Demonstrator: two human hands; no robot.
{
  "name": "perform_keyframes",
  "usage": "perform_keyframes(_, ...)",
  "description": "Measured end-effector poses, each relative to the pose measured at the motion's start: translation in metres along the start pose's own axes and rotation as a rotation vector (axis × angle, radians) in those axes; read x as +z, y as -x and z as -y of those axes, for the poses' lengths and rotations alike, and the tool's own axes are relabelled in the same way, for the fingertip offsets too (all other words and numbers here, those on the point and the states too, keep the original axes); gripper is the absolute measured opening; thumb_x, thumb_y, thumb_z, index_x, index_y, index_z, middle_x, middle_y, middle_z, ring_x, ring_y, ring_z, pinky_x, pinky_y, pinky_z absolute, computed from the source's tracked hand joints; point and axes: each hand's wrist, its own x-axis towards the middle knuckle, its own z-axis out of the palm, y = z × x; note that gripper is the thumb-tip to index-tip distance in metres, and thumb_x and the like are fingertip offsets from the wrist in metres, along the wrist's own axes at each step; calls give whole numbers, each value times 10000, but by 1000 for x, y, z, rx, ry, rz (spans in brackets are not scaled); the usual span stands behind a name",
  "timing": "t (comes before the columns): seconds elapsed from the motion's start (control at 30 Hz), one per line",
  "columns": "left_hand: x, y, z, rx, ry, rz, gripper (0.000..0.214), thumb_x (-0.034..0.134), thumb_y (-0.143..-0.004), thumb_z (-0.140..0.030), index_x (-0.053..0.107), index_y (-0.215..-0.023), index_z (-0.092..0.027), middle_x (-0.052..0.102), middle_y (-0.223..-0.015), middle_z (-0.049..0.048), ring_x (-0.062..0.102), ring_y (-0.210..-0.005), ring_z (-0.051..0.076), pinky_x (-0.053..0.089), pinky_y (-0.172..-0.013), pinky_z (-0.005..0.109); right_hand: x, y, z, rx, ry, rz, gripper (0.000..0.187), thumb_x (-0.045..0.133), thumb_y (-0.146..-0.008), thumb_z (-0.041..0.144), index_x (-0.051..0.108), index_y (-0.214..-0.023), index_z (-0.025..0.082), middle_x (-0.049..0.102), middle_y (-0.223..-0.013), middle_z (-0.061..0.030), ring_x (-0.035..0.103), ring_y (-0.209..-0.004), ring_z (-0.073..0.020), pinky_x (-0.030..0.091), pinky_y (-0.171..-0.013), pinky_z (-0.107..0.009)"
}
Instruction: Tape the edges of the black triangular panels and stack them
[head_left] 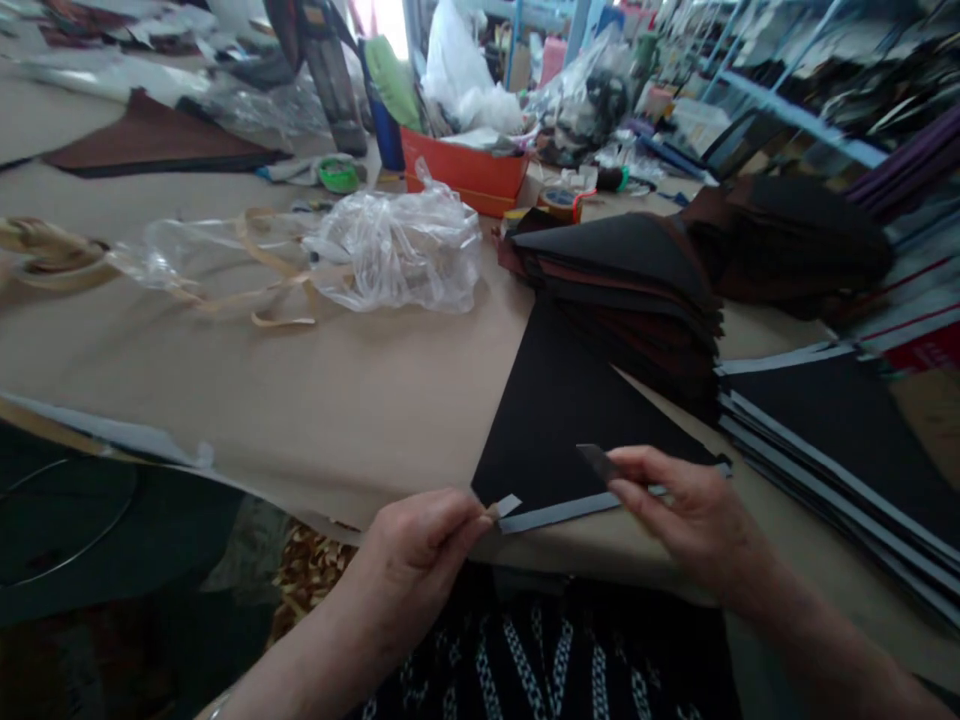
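Note:
A black sheet lies at the near edge of the brown-paper-covered table, with a pale grey strip running along its near edge. My left hand is closed in a pinch on the strip's left end, which is lifted slightly off the sheet. My right hand is closed on a small flat dark blade-like tool and rests on the sheet's right part, over the strip.
A stack of dark and brown sheets lies behind the black sheet, and a pile of black sheets with grey edges to the right. Crumpled clear plastic, tan strips, an orange box and tape rolls sit further back.

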Motion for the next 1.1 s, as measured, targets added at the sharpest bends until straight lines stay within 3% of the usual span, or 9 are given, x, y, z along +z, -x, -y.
perform_keyframes(0.13,10,-15,-5,197,-209,-3,277,431,-904,-200,598,-686,-169,626,-848,53,549,-821,177,480,-760,334,-46,-32,-66,201,116,-97,201,445,-874,311,579,-963,191,659,-790,-19,607,-651,-137,450,-621,-244)
perform_keyframes(0.23,26,-23,-10,227,-372,44,243,466,-875,-169,643,-708,-178,642,-1031,83,540,-972,251,473,-856,440,-55,-53,-103,277,337,-32,262,512,-820,337,613,-1011,189,652,-856,-38,595,-726,-160,425,-668,-256)
perform_keyframes(0.33,33,-27,-9,139,-477,141,232,468,-874,-166,665,-755,-199,641,-1081,76,538,-992,281,472,-815,461,-52,-57,-116,345,404,17,274,587,-760,356,631,-963,178,631,-796,-40,568,-710,-168,390,-633,-256)
perform_keyframes(0.57,13,-51,-1,88,-635,232,209,447,-880,-165,648,-838,-205,652,-1037,73,516,-1002,302,410,-827,460,-45,5,-84,423,319,271,168,551,-742,280,565,-615,170,517,-565,5,447,-530,-107,263,-503,-234)
perform_keyframes(0.7,6,-75,0,123,-678,212,269,404,-912,-240,628,-770,-196,655,-861,65,526,-890,268,400,-758,406,-10,68,-54,568,-134,561,162,503,-763,272,519,-647,160,451,-554,38,397,-508,-77,260,-463,-198)
perform_keyframes(0.8,7,-86,0,132,-674,207,302,389,-923,-267,621,-750,-181,650,-854,70,539,-877,249,406,-752,379,24,100,-34,572,-288,582,154,510,-753,241,493,-627,154,382,-558,56,328,-511,-58,233,-446,-181)
perform_keyframes(0.9,10,-88,1,111,-657,196,349,356,-937,-302,625,-755,-173,645,-895,79,555,-897,244,422,-773,377,29,101,-23,497,-361,636,66,556,-720,200,577,-679,152,436,-582,61,365,-533,-52,263,-462,-160)
perform_keyframes(0.97,11,-86,4,90,-644,209,356,345,-939,-296,629,-763,-171,642,-915,82,563,-902,243,434,-791,384,11,84,-25,409,-343,575,74,563,-733,189,631,-744,164,508,-628,51,441,-573,-62,332,-514,-156)
perform_keyframes(1.1,13,-83,9,65,-591,195,346,347,-933,-269,637,-773,-169,647,-982,92,571,-970,250,453,-835,394,-38,25,-49,183,47,118,232,509,-835,209,663,-1006,186,605,-909,-29,558,-836,-133,420,-781,-237)
